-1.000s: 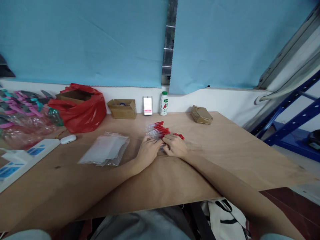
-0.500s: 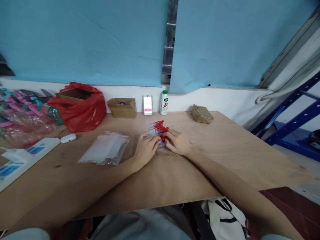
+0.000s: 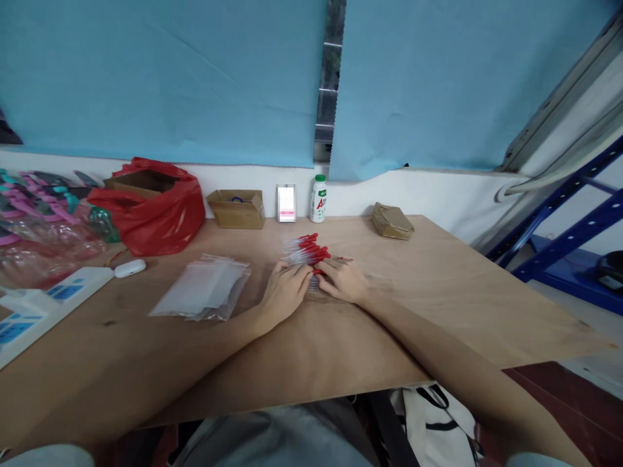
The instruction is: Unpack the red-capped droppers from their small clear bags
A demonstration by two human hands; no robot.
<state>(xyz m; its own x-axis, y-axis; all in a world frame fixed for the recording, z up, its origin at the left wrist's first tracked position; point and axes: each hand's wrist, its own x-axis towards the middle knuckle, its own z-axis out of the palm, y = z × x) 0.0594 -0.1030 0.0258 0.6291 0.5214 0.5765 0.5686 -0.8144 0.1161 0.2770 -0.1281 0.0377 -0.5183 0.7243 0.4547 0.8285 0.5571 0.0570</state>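
On the wooden table lies a pile of thin red-handled sticks (image 3: pixel 307 250) with pale, see-through-looking shafts. Their exact kind is too small to tell. My left hand (image 3: pixel 287 288) is at the pile's near left side, fingers bent and pressed together on the sticks' shafts. From the right, my right hand (image 3: pixel 344 279) curls its fingers over the red ends. The fingertips of both hands nearly meet over the near sticks, and partly hide them. To the left of my left hand lies a stack of clear plastic bags (image 3: pixel 202 288).
Behind the pile stand a white bottle with a green cap (image 3: pixel 318 200), a blurred-out phone-like panel (image 3: pixel 286 203) and an open cardboard box (image 3: pixel 236 211). A closed carton (image 3: pixel 392 222) sits back right. Leftward are a red bag (image 3: pixel 160 220), a power strip (image 3: pixel 58 298) and spray bottles (image 3: pixel 43 227).
The fingers of my right hand have shifted slightly over the red ends. My left hand stays nearly in place. The whole view has moved a little.
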